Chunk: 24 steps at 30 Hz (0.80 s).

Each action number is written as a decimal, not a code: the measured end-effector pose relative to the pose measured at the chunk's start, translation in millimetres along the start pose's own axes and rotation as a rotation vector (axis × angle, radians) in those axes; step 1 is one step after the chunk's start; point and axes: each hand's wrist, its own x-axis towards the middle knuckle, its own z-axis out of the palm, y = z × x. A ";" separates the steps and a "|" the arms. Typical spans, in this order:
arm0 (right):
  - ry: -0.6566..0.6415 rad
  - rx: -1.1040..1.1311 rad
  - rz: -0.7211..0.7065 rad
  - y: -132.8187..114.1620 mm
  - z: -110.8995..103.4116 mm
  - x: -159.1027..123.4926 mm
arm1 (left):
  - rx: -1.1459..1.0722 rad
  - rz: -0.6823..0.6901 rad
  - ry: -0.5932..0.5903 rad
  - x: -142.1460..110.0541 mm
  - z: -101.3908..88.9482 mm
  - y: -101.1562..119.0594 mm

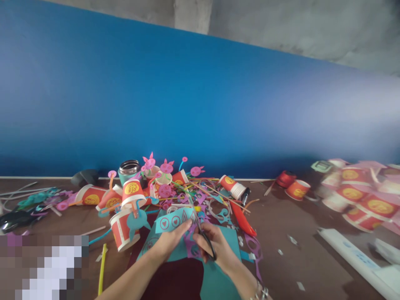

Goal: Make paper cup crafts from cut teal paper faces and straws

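Bracelet (261, 292), silver-coloured, on the right wrist at the lower edge. Left hand (171, 241): thumb and fingers pinched together on one blue paper strip (168, 223), marked with circled hearts, raised above the tabletop (281, 262). Right hand (218, 246): fingers curled closed around the handles of dark scissors (206, 239), blades at the strip's right end. Beneath: teal sheet (231, 241). Further left: red-and-white paper cup (120, 229), tilted; yellow straw (102, 271).
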 end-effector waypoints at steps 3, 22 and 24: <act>-0.002 -0.006 0.005 -0.2 -0.3 -0.1 | 0.020 0.022 -0.065 -0.1 -2.1 3.0; 0.123 0.039 -0.005 1.6 -9.7 4.4 | 0.006 0.080 -0.504 -5.3 1.3 15.9; 0.161 0.063 -0.010 2.0 -9.4 4.0 | 0.033 0.099 -0.483 -4.7 2.2 15.3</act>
